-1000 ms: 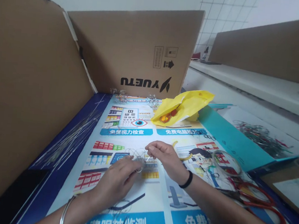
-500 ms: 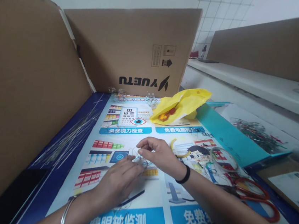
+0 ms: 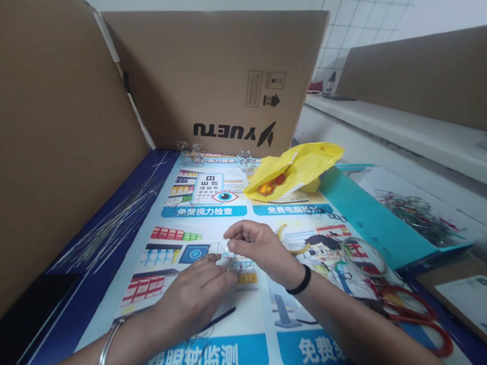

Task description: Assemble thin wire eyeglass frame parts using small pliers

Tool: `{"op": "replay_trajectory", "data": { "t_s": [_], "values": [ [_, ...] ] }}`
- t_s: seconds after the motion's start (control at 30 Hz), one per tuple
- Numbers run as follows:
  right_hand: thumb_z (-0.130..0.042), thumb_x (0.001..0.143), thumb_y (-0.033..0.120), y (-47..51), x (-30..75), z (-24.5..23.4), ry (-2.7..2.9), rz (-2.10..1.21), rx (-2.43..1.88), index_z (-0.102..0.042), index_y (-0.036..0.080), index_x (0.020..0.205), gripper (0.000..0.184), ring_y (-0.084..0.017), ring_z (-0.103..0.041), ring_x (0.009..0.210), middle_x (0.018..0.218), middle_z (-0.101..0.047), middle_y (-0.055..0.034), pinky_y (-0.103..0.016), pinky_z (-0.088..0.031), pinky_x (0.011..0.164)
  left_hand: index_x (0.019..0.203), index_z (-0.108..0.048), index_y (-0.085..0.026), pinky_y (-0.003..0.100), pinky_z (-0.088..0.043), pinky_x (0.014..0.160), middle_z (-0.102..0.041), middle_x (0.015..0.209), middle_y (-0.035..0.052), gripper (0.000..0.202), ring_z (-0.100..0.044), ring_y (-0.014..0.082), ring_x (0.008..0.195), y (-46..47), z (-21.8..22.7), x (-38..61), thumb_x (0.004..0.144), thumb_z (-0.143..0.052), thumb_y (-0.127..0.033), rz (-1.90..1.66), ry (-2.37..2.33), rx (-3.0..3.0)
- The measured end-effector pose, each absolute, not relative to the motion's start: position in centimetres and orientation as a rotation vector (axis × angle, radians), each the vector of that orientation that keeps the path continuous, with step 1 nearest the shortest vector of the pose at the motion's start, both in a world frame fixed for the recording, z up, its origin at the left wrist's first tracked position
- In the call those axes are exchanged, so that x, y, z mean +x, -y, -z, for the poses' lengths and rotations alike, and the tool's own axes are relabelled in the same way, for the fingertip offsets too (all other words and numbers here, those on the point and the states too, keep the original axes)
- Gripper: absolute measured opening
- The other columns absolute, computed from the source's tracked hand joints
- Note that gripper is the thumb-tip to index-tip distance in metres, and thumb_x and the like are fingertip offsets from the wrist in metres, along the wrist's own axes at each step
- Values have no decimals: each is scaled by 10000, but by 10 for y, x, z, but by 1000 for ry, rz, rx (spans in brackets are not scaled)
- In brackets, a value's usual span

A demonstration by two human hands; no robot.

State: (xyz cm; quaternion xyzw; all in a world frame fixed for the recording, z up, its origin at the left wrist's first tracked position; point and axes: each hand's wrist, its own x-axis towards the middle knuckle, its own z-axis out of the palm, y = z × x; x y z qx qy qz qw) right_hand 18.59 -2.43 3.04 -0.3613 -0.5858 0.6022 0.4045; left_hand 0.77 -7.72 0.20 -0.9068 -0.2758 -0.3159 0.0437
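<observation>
Close together over the printed poster (image 3: 251, 317), both of my hands work at a small tangle of thin wire (image 3: 232, 261). My left hand (image 3: 199, 291) lies low, its fingers closed on the tangle. Thumb and fingers of my right hand (image 3: 262, 251) pinch at the upper side of it, where a fine loop sticks out to the left. The exact shape of the wire piece is too fine to make out. Beside my right wrist rest yellow-handled pliers (image 3: 293, 246), partly hidden. Red-handled scissors (image 3: 412, 316) lie farther right, near my right forearm.
A yellow bag (image 3: 297, 168) lies toward the back. To the right stands a turquoise box (image 3: 365, 218) with a heap of wire pieces (image 3: 418, 215). Straight wires (image 3: 108, 226) lie at the left. Cardboard panels (image 3: 211, 74) wall the back and left. A wire coil (image 3: 364, 256) lies near the scissors.
Very little differs. My right hand's fingers have shifted slightly at the wire, and the view has tilted a touch; my left hand stays in place.
</observation>
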Motion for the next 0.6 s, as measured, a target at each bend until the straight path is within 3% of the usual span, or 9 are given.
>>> {"op": "replay_trajectory", "data": {
  "t_s": [0.6],
  "values": [
    [-689,660,225,25,188,-31,1384,-1648,-845,-623,150,802,173,-87,-495,613,679,-571,27,-238,-357,590,1008,-547,-157,401,-486,871,-657,855,60,258,-609,173,809,78,-5,9,811,-455,-19,942,834,-2852]
  ]
}}
